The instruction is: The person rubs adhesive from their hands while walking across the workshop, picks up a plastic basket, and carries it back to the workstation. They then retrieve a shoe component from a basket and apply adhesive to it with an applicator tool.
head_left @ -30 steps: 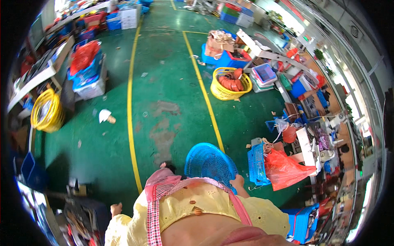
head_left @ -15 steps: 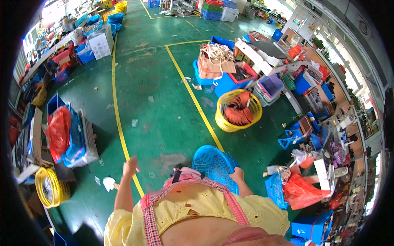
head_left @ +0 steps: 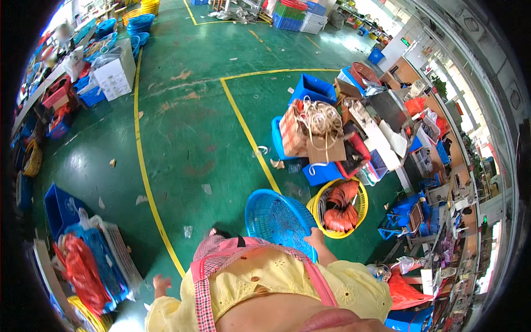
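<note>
A round blue plastic basket [head_left: 276,217] hangs in front of my body, and my right hand [head_left: 315,239] grips its near rim. It looks empty. My left hand [head_left: 161,284] swings free at my left side with its fingers apart, holding nothing. I am standing on a green floor [head_left: 188,127] with yellow lines [head_left: 145,171]. Just right of the blue basket stands a yellow basket [head_left: 358,191] filled with orange-red cables.
Blue crates [head_left: 312,88] piled with cardboard, cords and parts stand ahead on the right, with cluttered workbenches [head_left: 420,160] beyond. At my left are a blue crate [head_left: 58,202], a red bag [head_left: 83,271] and white mesh trays [head_left: 119,254]. Scraps litter the floor.
I have walked forward and turned: the yellow basket and the blue crates have come closer. My left arm has dropped from raised to low at my side. My right hand still holds the blue basket.
</note>
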